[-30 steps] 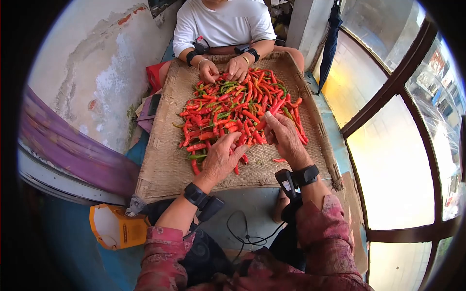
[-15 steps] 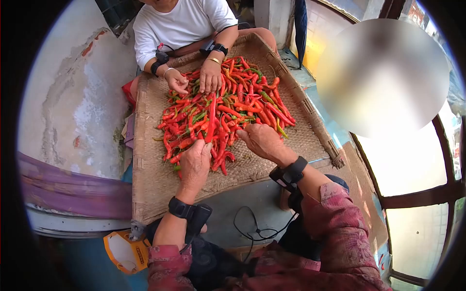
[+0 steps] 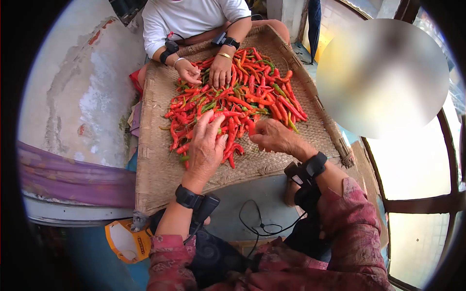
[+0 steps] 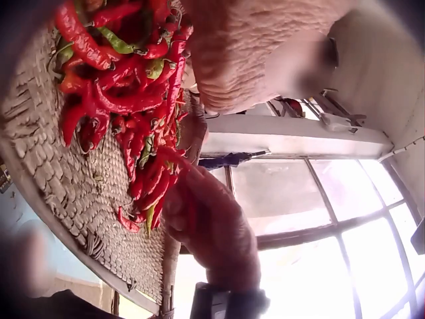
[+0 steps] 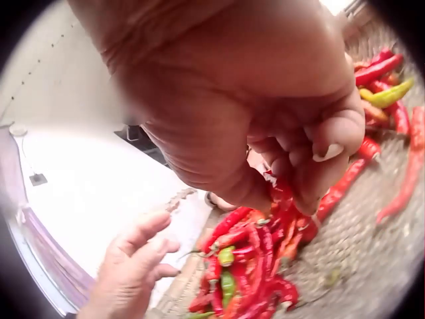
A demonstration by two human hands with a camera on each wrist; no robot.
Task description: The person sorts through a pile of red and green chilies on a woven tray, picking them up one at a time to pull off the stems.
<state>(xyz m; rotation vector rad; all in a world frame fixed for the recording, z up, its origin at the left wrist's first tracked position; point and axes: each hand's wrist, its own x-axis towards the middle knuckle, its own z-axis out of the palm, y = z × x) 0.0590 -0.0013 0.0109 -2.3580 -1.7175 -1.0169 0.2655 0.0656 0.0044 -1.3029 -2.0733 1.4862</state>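
Note:
Red peppers (image 3: 238, 102), some green or yellowish among them, lie heaped on a woven tray (image 3: 160, 179). Over the near left part of the heap, my left hand (image 3: 204, 153) has its fingers extended and spread; in the right wrist view this left hand (image 5: 129, 272) holds nothing. A few peppers lie just beyond its fingertips. To its right, my right hand (image 3: 279, 138) has curled fingers and pinches a red pepper (image 3: 251, 127) above the tray. The left wrist view shows the right hand (image 4: 216, 229) beside the heap, its grip partly hidden.
Across the tray sits a person in a white shirt (image 3: 194, 22), both hands at the heap's far edge. A worn wall (image 3: 87, 87) and purple cloth (image 3: 77, 174) are at left, windows (image 3: 407, 165) and a dark umbrella (image 3: 314, 29) at right. A cable (image 3: 262, 225) hangs below the tray.
My left hand has let go of the long red pepper it held upright, and its fingers have spread. My right hand, earlier with no pepper visible in it, now pinches one.

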